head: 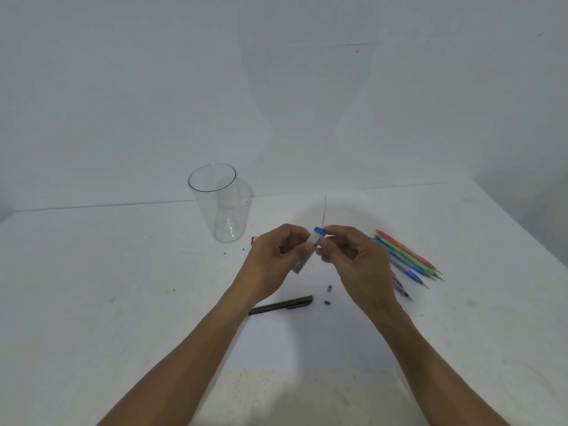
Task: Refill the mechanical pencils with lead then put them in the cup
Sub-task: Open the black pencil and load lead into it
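My left hand (270,259) grips the lead case (308,252) and my right hand (353,256) pinches a thin lead (325,210) above it, pencil (281,305) mid-table, cup (215,204) by the far edge; pinched askew, that lead would likely snap.

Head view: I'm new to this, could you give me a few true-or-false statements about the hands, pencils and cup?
The clear cup holds no pencils. True.
The left hand holds the lead case. True.
The right hand holds the black pencil. False: the black pencil lies on the table; the right hand pinches a thin lead.
The coloured pencils stand in the cup. False: they lie on the table, right of the hands.
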Motion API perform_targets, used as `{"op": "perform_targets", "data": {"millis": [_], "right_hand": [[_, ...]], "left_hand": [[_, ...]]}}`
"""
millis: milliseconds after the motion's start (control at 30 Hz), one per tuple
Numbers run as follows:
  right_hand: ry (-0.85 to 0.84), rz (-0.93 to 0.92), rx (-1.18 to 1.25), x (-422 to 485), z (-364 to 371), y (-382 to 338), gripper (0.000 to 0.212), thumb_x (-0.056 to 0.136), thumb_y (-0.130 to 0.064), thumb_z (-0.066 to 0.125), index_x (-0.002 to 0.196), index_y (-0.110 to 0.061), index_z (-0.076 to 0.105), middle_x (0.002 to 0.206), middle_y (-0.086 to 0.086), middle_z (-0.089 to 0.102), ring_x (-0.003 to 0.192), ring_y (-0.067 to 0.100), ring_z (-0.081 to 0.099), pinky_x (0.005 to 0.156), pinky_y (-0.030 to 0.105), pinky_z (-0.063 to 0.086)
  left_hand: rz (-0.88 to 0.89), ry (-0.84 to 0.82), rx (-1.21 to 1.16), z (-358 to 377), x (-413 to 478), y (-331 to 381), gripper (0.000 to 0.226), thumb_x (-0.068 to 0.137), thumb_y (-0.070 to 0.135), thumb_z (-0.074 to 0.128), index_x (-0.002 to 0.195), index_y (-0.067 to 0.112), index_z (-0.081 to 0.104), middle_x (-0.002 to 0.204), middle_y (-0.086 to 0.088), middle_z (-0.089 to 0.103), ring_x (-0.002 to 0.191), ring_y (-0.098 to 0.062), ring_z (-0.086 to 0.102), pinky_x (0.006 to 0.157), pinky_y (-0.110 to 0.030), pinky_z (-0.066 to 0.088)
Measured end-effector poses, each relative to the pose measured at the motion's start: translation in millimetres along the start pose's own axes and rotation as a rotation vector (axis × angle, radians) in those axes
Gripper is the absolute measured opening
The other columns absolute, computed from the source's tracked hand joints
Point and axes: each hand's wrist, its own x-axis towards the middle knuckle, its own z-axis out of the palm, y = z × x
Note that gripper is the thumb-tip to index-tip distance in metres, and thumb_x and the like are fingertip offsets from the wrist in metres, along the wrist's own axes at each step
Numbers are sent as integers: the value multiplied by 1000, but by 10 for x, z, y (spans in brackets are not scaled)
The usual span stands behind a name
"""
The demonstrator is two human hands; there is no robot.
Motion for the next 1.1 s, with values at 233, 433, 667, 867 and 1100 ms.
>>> {"op": "perform_targets", "data": {"millis": [233,433,667,867,1100], "right_hand": [[-53,-50,-47,-1,-29,53,28,90,-18,67,117,-15,70,88,0,76,76,16,72,75,41,61],[-156,214,308,-38,-89,-85,26,93,-8,61,118,-7,68,89,6,75,82,20,74,76,32,61],[-108,760,959,-108,-41,-211,19,93,-3,56,109,2,66,95,19,74,81,24,74,68,28,61],[-78,931,1061,-167,49,-272,19,93,-4,57,107,3,67,96,22,73,77,25,74,66,31,62],[-44,974,1172,-198,92,-266,15,92,-4,58,102,3,67,95,22,73,75,25,74,67,31,62]], "left_hand": [[31,5,11,-25,-19,21,14,89,31,67,96,20,71,88,6,73,85,-10,67,73,-21,50],[88,-7,127,-72,-45,92,17,90,42,63,97,29,72,86,18,71,82,-2,64,70,-14,47],[251,-39,592,-186,97,200,18,98,27,55,106,29,71,88,7,64,84,-11,56,75,-27,47],[321,-113,876,-235,122,373,24,100,25,48,108,29,70,88,10,56,86,-18,51,78,-36,46],[290,-164,998,-231,155,507,27,101,25,44,112,28,68,99,5,62,91,-18,53,80,-38,48]]}}
